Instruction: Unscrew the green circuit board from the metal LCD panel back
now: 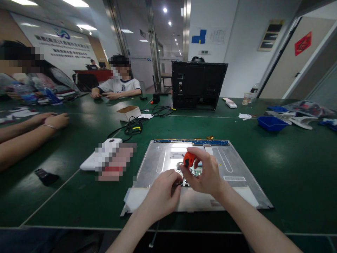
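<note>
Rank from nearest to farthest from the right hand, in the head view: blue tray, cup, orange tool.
1. Orange tool, held in the right hand.
2. Blue tray, ahead on the right.
3. Cup, farther back on the right.

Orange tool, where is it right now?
Near the centre of the head view, the orange tool is in the right hand, over the silver panel and beyond the left hand.

The silver panel (237, 168) lies flat on the table (297, 182) beneath an orange-and-black tool (189, 160).
</note>
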A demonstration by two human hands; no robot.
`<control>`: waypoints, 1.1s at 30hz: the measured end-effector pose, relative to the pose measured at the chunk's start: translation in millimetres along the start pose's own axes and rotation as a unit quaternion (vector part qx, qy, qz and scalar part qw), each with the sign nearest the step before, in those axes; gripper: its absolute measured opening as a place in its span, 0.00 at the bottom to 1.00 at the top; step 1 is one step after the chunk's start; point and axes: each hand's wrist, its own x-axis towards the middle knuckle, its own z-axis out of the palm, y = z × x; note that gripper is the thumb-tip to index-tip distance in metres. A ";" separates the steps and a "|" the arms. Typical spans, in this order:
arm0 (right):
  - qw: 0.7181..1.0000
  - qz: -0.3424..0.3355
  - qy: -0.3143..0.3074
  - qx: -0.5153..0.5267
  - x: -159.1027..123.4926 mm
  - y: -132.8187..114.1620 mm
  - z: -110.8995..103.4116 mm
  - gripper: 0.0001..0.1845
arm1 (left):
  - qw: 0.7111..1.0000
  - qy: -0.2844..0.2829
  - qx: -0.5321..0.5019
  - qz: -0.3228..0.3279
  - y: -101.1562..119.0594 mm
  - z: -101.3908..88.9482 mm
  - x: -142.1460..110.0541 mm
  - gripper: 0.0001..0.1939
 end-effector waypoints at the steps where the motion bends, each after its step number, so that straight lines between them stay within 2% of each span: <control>1: 1.000 0.001 -0.003 0.003 0.1 0.0 -0.1 0.22 | 1.000 -0.001 -0.002 -0.003 -0.1 0.3 0.0 0.07; 15: 0.999 0.006 -0.032 0.020 -1.4 0.8 0.6 0.23 | 1.000 0.004 -0.006 -0.015 -0.3 1.7 0.1 0.07; 33: 0.999 0.014 -0.034 0.008 1.0 1.0 0.8 0.19 | 1.000 0.005 0.008 -0.013 -3.0 3.0 -0.4 0.07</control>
